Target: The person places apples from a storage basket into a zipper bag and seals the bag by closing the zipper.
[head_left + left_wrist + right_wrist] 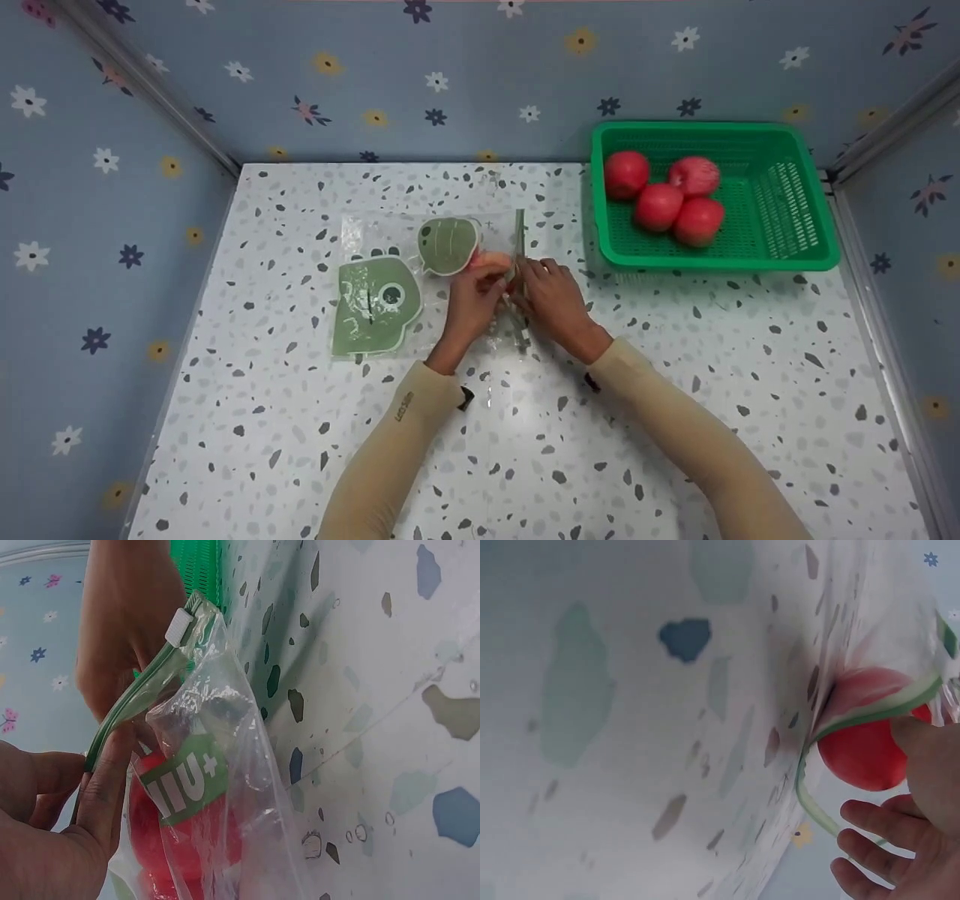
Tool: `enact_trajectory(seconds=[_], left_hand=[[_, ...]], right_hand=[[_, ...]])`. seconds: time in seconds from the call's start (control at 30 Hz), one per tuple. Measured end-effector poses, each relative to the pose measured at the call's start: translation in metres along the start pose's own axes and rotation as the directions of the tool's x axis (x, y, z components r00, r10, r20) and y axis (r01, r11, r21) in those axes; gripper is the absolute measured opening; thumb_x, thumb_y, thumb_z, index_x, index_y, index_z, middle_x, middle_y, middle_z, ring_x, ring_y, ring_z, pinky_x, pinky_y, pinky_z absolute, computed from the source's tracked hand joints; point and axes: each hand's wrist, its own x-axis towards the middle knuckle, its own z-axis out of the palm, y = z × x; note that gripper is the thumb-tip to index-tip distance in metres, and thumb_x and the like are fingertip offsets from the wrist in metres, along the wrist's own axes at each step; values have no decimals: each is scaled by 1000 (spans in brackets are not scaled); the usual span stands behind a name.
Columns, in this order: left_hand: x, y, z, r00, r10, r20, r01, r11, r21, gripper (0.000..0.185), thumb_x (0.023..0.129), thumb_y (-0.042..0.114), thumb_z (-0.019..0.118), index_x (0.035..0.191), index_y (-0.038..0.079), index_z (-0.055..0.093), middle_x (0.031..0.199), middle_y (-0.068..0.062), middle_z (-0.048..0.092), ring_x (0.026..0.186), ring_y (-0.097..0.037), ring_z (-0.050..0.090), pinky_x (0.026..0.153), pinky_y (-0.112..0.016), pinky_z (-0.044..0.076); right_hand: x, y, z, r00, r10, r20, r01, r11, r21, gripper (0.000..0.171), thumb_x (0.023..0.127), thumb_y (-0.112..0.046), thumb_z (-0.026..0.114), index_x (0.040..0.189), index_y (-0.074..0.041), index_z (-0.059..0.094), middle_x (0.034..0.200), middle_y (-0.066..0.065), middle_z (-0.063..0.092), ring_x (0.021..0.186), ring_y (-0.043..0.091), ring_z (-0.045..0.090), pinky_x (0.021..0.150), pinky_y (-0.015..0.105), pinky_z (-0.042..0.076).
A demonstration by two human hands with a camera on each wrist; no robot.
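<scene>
A clear zip bag [379, 315] printed with a green cartoon dinosaur lies flat on the table, its green-edged mouth facing right. My left hand [474, 300] pinches the mouth's green strip between thumb and fingers; in the left wrist view a white slider [178, 628] sits toward the strip's far end. A red apple [866, 761] is at the bag's parted mouth, partly behind the clear plastic. My right hand [556, 304] is at the mouth, its thumb against the apple and its other fingers loosely extended, apart from it in the right wrist view.
A green plastic basket [814, 225] stands at the table's back right, with several red apples [660, 206] in its left half. Flower-patterned panels [480, 82] rise behind and beside the speckled white table [525, 465].
</scene>
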Motion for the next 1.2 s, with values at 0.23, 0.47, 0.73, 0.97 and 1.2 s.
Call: enact_trajectory(seconds=[0.23, 0.47, 0.73, 0.97, 1.2], left_hand=[[0, -1, -1, 1000, 13, 3, -13, 1000, 0, 23, 92, -11, 62, 111, -8, 75, 105, -24, 74, 89, -26, 69, 75, -19, 54], [1, -2, -1, 1000, -20, 0, 20, 1000, 15, 25, 91, -12, 62, 112, -8, 74, 109, -23, 74, 93, -29, 69, 76, -20, 52], [1, -1, -2, 999, -39, 1, 39, 999, 8, 25, 90, -13, 61, 111, -9, 74, 109, -25, 73, 94, -31, 69, 78, -21, 53], [1, 0, -1, 998, -62, 1, 62, 998, 8, 25, 90, -13, 62, 112, -8, 74, 108, -24, 73, 93, -29, 68, 76, -21, 54], [0, -1, -1, 999, -50, -1, 50, 999, 17, 25, 91, -12, 63, 113, -9, 74, 110, -24, 74, 94, -30, 69, 80, -24, 56]], right_hand=[[-7, 11, -20, 998, -7, -69, 8, 1000, 10, 63, 97, -35, 74, 146, 0, 55, 128, 18, 70, 117, 37, 62, 96, 51, 55], [-11, 23, -44, 995, 10, -103, -5, 999, 43, 60, 98, -31, 74, 145, 0, 56, 132, 19, 68, 118, 38, 61, 100, 53, 53], [-12, 41, -70, 988, 65, -141, -56, 996, 67, 57, 99, -29, 74, 145, -1, 56, 135, 19, 67, 121, 38, 59, 97, 52, 53], [-12, 65, -88, 976, 143, -165, -127, 987, 103, 58, 98, -27, 75, 146, 0, 56, 136, 20, 66, 120, 40, 58, 99, 54, 51], [-17, 87, -98, 969, 195, -153, -182, 979, 96, 62, 98, -30, 74, 147, 2, 54, 140, 22, 63, 124, 41, 56, 103, 53, 49]])
